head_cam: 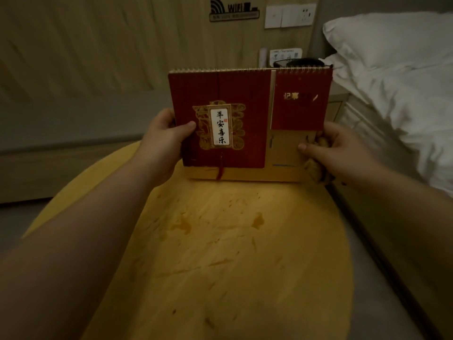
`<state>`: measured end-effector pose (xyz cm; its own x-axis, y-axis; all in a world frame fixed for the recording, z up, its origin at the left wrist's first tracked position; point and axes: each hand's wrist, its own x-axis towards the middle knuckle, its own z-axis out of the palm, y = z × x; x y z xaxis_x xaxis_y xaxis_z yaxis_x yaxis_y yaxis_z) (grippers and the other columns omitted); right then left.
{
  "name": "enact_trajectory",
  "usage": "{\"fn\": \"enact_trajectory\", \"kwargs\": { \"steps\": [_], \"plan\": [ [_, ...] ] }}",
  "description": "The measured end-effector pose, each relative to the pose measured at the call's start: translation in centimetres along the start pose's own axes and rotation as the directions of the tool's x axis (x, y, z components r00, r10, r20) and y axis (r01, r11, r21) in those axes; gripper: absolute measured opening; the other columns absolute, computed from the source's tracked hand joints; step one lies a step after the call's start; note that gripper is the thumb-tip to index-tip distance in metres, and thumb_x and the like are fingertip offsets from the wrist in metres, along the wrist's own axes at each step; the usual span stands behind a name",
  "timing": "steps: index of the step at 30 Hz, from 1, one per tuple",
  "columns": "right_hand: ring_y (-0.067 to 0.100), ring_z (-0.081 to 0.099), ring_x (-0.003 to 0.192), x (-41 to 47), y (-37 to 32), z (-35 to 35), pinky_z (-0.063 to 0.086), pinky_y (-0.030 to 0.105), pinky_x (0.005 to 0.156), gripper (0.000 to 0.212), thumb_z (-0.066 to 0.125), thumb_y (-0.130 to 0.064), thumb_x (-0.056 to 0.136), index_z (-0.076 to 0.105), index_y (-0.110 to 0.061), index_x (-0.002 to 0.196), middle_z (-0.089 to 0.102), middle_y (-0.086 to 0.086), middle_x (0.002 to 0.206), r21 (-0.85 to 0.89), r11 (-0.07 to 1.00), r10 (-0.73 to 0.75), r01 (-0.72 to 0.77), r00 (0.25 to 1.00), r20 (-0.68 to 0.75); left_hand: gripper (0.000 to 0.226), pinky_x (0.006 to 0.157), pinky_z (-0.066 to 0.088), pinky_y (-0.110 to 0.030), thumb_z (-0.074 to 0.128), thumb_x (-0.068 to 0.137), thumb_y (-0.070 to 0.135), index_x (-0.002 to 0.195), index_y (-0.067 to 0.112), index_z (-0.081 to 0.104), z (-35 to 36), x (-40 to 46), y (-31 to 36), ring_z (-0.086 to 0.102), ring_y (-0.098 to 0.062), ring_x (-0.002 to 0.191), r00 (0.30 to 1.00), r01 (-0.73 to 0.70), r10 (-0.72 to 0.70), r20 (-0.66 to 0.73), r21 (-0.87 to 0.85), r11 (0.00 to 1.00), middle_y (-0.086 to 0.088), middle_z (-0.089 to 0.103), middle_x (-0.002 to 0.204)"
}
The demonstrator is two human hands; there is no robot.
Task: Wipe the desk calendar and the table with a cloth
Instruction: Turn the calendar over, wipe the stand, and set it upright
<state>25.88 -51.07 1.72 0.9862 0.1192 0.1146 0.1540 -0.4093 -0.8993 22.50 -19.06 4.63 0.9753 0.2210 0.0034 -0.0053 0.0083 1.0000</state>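
Note:
A red spiral-bound desk calendar [245, 94] with a white label of Chinese characters stands upright at the far end of the round yellow table [232, 253]. My left hand [163, 141] grips its left edge, thumb on the front cover. My right hand [335, 148] holds its lower right corner, with a bunched yellowish cloth [315, 168] pressed between the palm and the calendar. Most of the cloth is hidden behind my fingers. The table top shows several smears and small stains.
A bed with a white pillow [392, 38] and white duvet [402, 114] runs along the right side, close to the table's edge. Behind the calendar are a bedside stand with a dark object [302, 62], a wood-panelled wall, switches [289, 15] and a WIFI sign [234, 9].

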Motion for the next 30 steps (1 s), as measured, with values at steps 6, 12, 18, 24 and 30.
{"fn": "enact_trajectory", "kwargs": {
  "steps": [6, 12, 18, 24, 30],
  "plan": [
    [0.033, 0.069, 0.054, 0.3, 1.7, 0.4, 0.059, 0.043, 0.050, 0.007, 0.072, -0.026, 0.099, 0.065, -0.022, 0.099, 0.070, 0.011, 0.064, -0.005, 1.000, -0.003, 0.004, 0.999, 0.037, 0.026, 0.082, 0.058, -0.036, 0.055, 0.106, 0.008, 0.128, 0.022, 0.061, -1.2, 0.5, -1.6, 0.074, -0.012, 0.111, 1.000, -0.003, 0.002, 0.005, 0.058, 0.998, 0.003, 0.074, 0.127],
    [0.031, 0.070, 0.050, 0.1, 1.3, 0.8, 0.056, 0.037, 0.045, 0.010, 0.072, -0.027, 0.099, 0.065, -0.019, 0.098, 0.073, 0.013, 0.065, -0.019, 1.000, 0.005, -0.005, 1.000, 0.020, 0.039, 0.088, 0.057, -0.035, 0.054, 0.108, 0.009, 0.145, 0.022, 0.053, -1.7, 0.4, -2.4, 0.066, -0.014, 0.124, 0.999, -0.035, 0.035, -0.003, 0.108, 0.994, 0.004, 0.066, 0.141],
    [0.034, 0.071, 0.054, -0.6, 0.2, 1.2, 0.060, 0.042, 0.046, 0.012, 0.072, -0.029, 0.099, 0.067, -0.018, 0.101, 0.074, 0.011, 0.066, -0.077, 0.996, 0.043, -0.042, 0.999, 0.017, 0.040, 0.072, 0.061, -0.020, 0.053, 0.109, 0.010, 0.147, 0.022, 0.052, -1.9, 0.6, -2.9, 0.071, -0.006, 0.114, 0.998, -0.054, 0.057, -0.031, 0.105, 0.993, 0.007, 0.067, 0.140],
    [0.025, 0.069, 0.047, -3.1, -2.1, 0.3, 0.049, 0.027, 0.037, 0.028, 0.070, -0.044, 0.097, 0.066, -0.016, 0.101, 0.074, 0.012, 0.065, -0.121, 0.981, 0.155, -0.153, 0.988, 0.009, 0.050, 0.112, 0.050, -0.043, 0.056, 0.109, 0.018, 0.157, 0.020, 0.042, -1.9, -0.2, -2.7, 0.059, -0.014, 0.135, 0.998, -0.008, 0.019, -0.065, 0.160, 0.987, 0.002, 0.057, 0.153],
    [0.026, 0.075, 0.079, -9.4, -3.2, 1.2, 0.055, 0.034, 0.057, 0.027, 0.067, -0.043, 0.097, 0.077, -0.018, 0.099, 0.079, 0.013, 0.093, 0.329, 0.778, 0.544, -0.535, 0.836, 0.075, 0.026, 0.099, 0.059, -0.042, 0.064, 0.104, 0.025, 0.129, 0.034, 0.063, -0.1, -8.8, -1.0, 0.069, -0.009, 0.109, 0.948, -0.096, 0.180, -0.261, 0.305, 0.948, 0.010, 0.072, 0.122]
  ]
}}
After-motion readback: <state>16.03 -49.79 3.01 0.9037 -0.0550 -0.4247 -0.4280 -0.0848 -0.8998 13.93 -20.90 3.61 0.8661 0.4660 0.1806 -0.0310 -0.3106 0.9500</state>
